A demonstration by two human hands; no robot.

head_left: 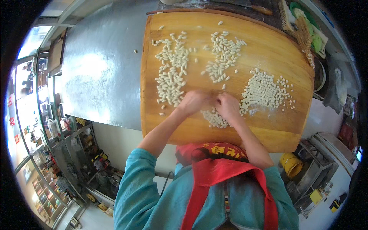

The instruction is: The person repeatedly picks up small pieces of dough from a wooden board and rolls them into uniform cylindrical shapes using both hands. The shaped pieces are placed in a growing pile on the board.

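Both my hands are close together over the near middle of a wooden board (268, 46). My left hand (194, 102) is smeared by motion at the fingers, so its grip does not show. My right hand (229, 105) is closed with curled fingers; whatever it pinches is hidden. Just below them lies a small heap of cut white dough pieces (215, 119). Many small dough cubes (262, 90) spread to the right of my right hand. Longer, shaped dough pieces (170, 82) form a strip on the left, and another cluster of shaped pieces (223, 57) lies beyond my hands.
A grey metal tabletop (103, 84) adjoins the board on the left, with one stray piece on it. Behind the board lies a wooden-handled tool (261, 9). A straw brush (304, 34) rests at the far right corner. A yellow bucket (291, 165) stands lower right.
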